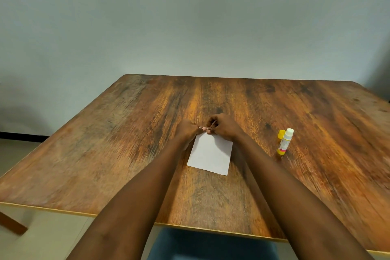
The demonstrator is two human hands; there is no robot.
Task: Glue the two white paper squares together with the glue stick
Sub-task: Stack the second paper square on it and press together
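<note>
- Left hand (187, 131) and right hand (221, 127), both curled shut, pinch far edge of white paper square (210, 155) on wooden counter (105, 154).
- Uncapped white-and-yellow glue stick (285, 141) stands right of paper, yellow cap (280, 134) just beside it.

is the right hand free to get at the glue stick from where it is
Probably yes: the glue stick stands uncapped right of the right hand, with bare table between. That hand is busy at the paper's far edge.

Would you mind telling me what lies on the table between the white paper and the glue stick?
Nothing: in the head view, only bare wooden table separates the white paper from the glue stick; the right forearm crosses above it.
</note>
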